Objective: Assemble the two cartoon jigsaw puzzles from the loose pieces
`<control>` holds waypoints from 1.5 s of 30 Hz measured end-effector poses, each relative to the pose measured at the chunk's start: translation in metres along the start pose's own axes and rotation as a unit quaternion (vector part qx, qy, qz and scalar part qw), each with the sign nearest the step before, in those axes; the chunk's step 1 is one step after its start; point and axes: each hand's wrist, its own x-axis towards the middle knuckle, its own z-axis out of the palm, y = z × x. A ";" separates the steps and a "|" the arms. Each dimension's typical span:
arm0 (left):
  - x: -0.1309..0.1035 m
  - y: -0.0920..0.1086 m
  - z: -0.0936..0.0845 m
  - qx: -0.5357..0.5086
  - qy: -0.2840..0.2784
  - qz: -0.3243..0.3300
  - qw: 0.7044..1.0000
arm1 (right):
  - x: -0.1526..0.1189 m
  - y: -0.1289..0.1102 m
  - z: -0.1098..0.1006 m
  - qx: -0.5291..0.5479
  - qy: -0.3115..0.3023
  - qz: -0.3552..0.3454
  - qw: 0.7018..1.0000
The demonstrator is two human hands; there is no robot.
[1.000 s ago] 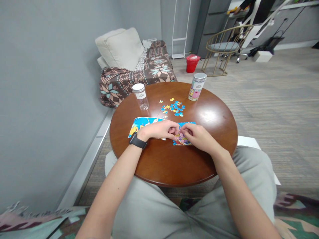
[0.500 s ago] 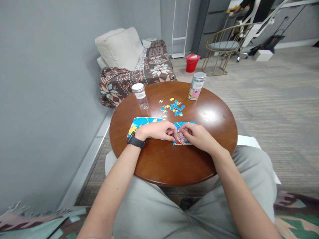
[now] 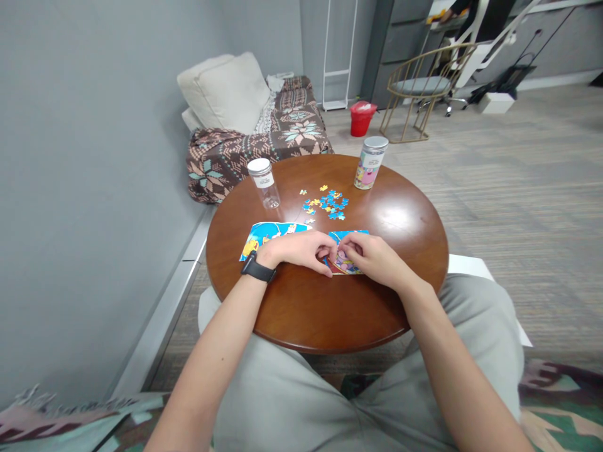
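Note:
A partly covered jigsaw puzzle section (image 3: 349,266), blue with pink and red figures, lies flat on the round wooden table (image 3: 301,314). My left hand (image 3: 306,247), with a black watch at the wrist, touches its left edge, thumb apart from the fingers. Over the section's upper middle, my right hand (image 3: 374,255) has its fingers curled together in a pinch; what lies between the fingertips is hidden. A blue and yellow picture sheet (image 3: 264,233) lies partly under my left hand and forearm. Loose puzzle pieces (image 3: 335,202), blue and yellow, are scattered beyond my hands.
At the table's far left stands a clear jar (image 3: 268,191) with a silver lid. A picture-covered can (image 3: 369,169) stands far right. Beyond are a draped couch (image 3: 264,147), a red bin (image 3: 361,119), and a gold-framed chair (image 3: 419,88). A grey wall (image 3: 94,188) runs close on the left.
The thumb of my left hand has spread away from its fingers, down to the lower left corner of the puzzle section. My right hand has stayed nearly in place.

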 end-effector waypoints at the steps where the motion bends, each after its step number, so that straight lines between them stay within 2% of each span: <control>1: 0.000 0.000 0.000 0.000 -0.002 0.001 1.000 | 0.000 0.001 0.000 0.000 -0.001 0.001 1.000; 12: -0.001 -0.002 -0.002 0.004 0.002 0.024 1.000 | 0.000 0.000 0.001 -0.011 0.005 -0.004 1.000; 22: 0.001 0.000 -0.003 0.001 0.022 -0.006 1.000 | -0.001 -0.001 0.000 0.002 0.007 -0.003 1.000; 32: 0.003 0.003 -0.001 -0.063 0.025 -0.063 0.996 | -0.001 0.000 0.001 -0.002 0.008 -0.001 1.000; 38: 0.006 -0.002 0.001 -0.071 0.051 -0.059 0.994 | -0.001 0.000 0.000 -0.003 0.008 -0.001 1.000; 45: 0.004 -0.003 0.002 -0.081 0.045 -0.055 0.994 | -0.001 0.001 0.001 -0.007 0.010 -0.001 1.000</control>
